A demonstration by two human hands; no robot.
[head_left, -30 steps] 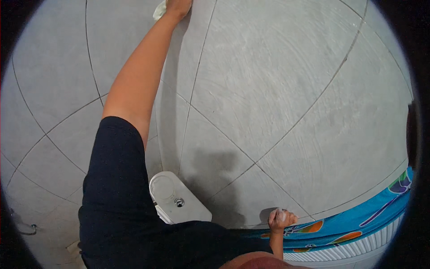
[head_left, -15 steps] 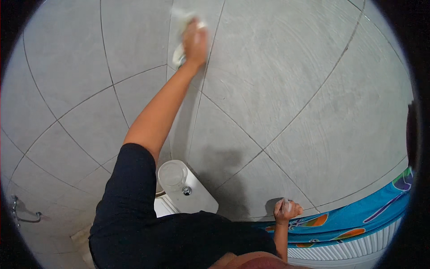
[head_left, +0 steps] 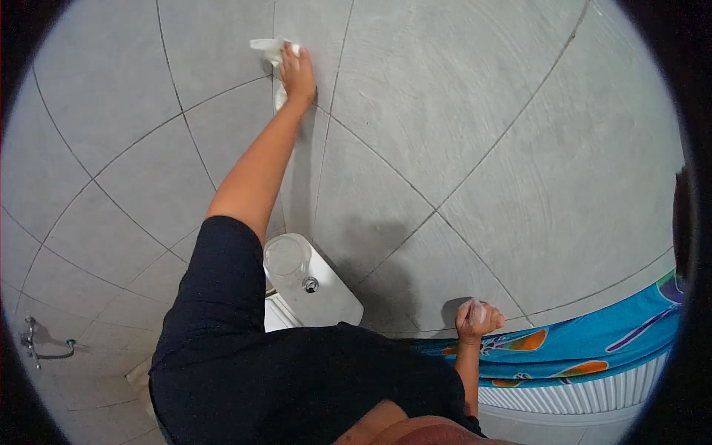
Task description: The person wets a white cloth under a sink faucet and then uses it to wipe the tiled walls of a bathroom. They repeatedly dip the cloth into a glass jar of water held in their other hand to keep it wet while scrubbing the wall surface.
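My left arm reaches up to the grey tiled wall (head_left: pixel 445 89). At the corner where two wall faces meet, my left hand (head_left: pixel 299 78) presses a crumpled white cloth (head_left: pixel 268 47) against the tiles. The cloth's ends stick out past the fingers and below the palm. Lower right, my right hand (head_left: pixel 488 323) is closed near the wall, beside the blue curtain. Something whitish and translucent shows at its fingers, too unclear to name.
Below my left arm stands a white toilet tank (head_left: pixel 337 300) with a round flush button (head_left: pixel 310 285). A clear round container (head_left: pixel 285 256) rests on it. A blue patterned curtain (head_left: pixel 571 348) hangs at right over a white ribbed panel (head_left: pixel 593 397). A metal tap (head_left: pixel 31 341) is at far left.
My left hand has slid the cloth leftward into the wall corner, and its motion blur is gone. The whole view has shifted a little. My right hand stays closed by the wall.
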